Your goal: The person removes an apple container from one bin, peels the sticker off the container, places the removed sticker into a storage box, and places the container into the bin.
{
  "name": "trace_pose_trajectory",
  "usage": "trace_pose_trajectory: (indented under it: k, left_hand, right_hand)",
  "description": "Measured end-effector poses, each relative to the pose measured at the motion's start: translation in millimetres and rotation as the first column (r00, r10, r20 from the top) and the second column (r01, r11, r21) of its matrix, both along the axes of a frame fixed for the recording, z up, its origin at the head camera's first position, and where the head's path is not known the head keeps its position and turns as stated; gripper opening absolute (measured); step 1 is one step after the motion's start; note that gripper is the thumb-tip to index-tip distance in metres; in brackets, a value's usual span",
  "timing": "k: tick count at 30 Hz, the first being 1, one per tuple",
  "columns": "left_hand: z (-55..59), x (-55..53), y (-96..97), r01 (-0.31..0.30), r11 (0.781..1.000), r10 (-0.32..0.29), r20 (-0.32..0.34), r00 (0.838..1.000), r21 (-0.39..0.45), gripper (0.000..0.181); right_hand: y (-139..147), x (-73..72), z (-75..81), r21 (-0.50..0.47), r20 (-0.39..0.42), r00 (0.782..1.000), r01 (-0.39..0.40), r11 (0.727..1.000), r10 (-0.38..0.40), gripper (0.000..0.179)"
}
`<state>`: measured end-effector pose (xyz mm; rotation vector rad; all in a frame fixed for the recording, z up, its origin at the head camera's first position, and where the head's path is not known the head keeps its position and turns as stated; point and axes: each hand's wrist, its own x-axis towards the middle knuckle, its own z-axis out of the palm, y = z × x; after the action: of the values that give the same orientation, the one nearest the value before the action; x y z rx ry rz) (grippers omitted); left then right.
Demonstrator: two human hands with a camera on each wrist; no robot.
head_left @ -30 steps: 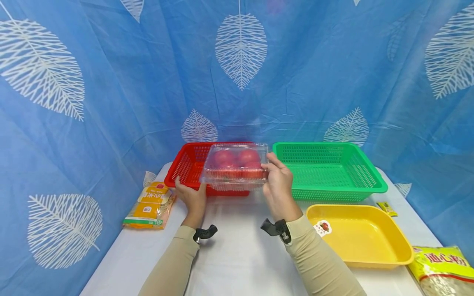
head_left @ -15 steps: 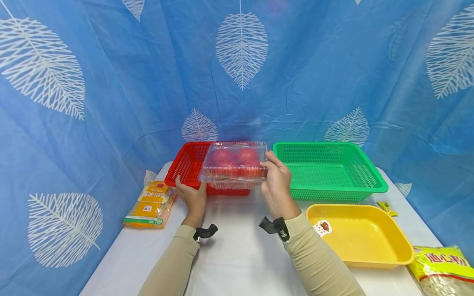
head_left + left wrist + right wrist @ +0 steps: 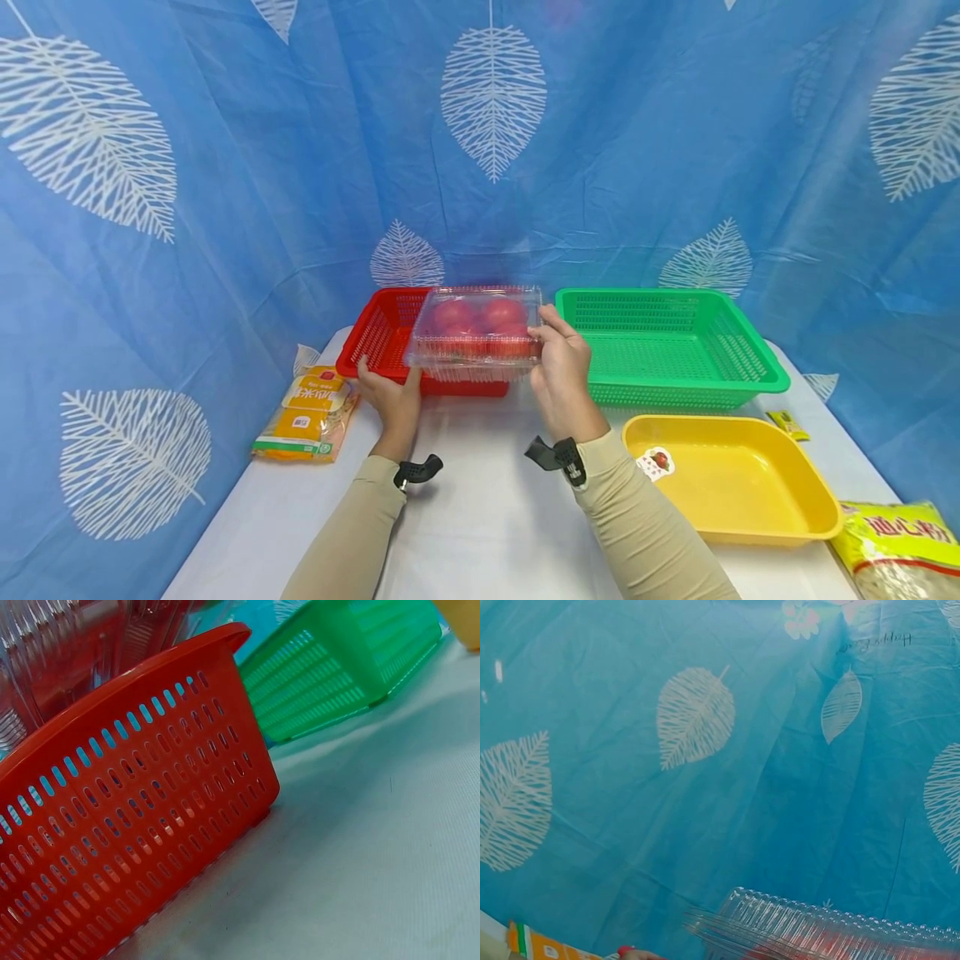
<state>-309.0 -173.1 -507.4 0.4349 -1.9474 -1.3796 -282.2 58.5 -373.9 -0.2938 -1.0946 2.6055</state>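
My right hand [image 3: 564, 367] grips the right side of a clear plastic clamshell box [image 3: 472, 372], thumb and fingers at its edge. Red tomatoes [image 3: 504, 313] show through the lid. The box is held over the red basket [image 3: 375, 337], covering much of it in the head view. My left hand [image 3: 392, 408] holds the basket's front rim near the left corner, finger and thumb tips at the rim; its other fingers are hidden. Close up in the left wrist view stands the basket's slotted wall [image 3: 142, 802]. Along the bottom of the right wrist view runs the box's ridged edge [image 3: 832, 934].
Right of the red basket stands a green basket [image 3: 645, 346], with a yellow tray [image 3: 727, 483] in front. A small yellow packet [image 3: 787, 425] and a yellow-green bag [image 3: 896, 542] lie at the right. An orange-and-yellow food bag [image 3: 307, 417] lies at the left table edge.
Almost everything has stayed put. The clear box and my right hand sit very slightly higher than a second ago, while my left hand keeps its place at the red basket.
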Motion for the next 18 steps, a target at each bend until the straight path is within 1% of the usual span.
trace_pose_trajectory:
  k: [5, 9, 18]
  left_hand:
    - [0.7, 0.9, 1.1, 0.005, 1.0, -0.005, -0.002, 1.0, 0.013, 0.109]
    - [0.7, 1.0, 1.6, 0.009, 1.0, -0.009, -0.005, 1.0, 0.019, 0.105]
    - [0.2, -0.3, 0.3, 0.008, 0.999, -0.007, -0.021, 1.0, 0.044, 0.103]
  right_hand:
    - [-0.7, -1.2, 1.4, 0.007, 0.016, 1.0, -0.001, 1.0, 0.001, 0.051]
    - [-2.0, -2.1, 1.6, 0.011, 0.032, 0.999, 0.001, 1.0, -0.001, 0.051]
    - [-6.8, -5.2, 1.3, 0.016, 0.034, 0.999, -0.003, 1.0, 0.003, 0.051]
